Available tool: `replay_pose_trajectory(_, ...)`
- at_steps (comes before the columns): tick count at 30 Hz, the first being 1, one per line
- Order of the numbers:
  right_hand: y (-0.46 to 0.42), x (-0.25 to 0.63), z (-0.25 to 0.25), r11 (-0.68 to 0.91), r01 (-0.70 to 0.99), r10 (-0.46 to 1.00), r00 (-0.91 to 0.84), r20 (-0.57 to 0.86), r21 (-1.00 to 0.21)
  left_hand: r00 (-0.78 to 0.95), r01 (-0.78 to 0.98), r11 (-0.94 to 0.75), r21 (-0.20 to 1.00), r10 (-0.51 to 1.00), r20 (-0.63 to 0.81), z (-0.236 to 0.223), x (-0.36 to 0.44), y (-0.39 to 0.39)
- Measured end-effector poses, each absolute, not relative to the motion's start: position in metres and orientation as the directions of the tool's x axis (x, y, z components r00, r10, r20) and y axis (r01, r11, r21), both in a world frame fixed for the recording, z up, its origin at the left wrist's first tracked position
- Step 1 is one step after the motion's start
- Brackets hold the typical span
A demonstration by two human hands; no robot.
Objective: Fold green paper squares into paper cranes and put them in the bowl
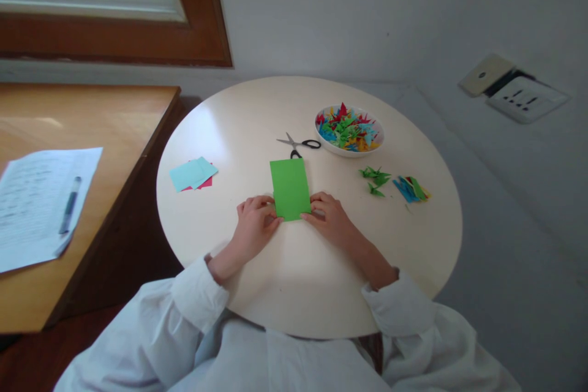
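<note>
A bright green sheet of paper (pixel 291 188) is held upright-lengthwise in front of me over the white round table (pixel 294 294). My left hand (pixel 255 225) pinches its lower left corner between thumb and fingers. At the lower right corner, my right hand (pixel 331 219) grips it the same way. Just beyond the sheet's top edge lie scissors (pixel 296 144) with black handles and spread blades. To the right of my right hand rest several small folded green paper cranes (pixel 376 179).
A white bowl (pixel 350 152) full of colourful folded cranes stands at the back right. Narrow coloured paper pieces (pixel 410 190) lie at the right. Light blue papers (pixel 193 173) overlap a red one at the left. A wooden desk (pixel 92 110) holds written sheets (pixel 32 208) and a pen (pixel 70 205).
</note>
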State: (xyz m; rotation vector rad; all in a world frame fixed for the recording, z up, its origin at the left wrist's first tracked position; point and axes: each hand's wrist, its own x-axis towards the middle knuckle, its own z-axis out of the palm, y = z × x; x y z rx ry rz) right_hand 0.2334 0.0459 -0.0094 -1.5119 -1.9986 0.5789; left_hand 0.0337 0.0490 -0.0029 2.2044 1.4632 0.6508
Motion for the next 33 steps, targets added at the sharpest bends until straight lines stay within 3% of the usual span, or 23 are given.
replay_pose_trajectory(15,0.038,0.222,-0.012,0.167,0.827,0.977,-0.063,0.206,-0.537,0.311,0.729,-0.338,0.595,0.938,0.152,-0.004,0.035,0.05)
replay_pose_trajectory(27,0.037,0.219,-0.011,0.209,0.893,0.966,-0.124,0.228,-0.398,0.309,0.738,-0.35,0.578,0.935,0.172,-0.004,0.036,0.049)
replay_pose_trajectory(33,0.038,0.22,-0.011,0.215,0.894,0.965,-0.132,0.227,-0.394,0.319,0.748,-0.359,0.559,0.932,0.172,-0.003,0.036,0.048)
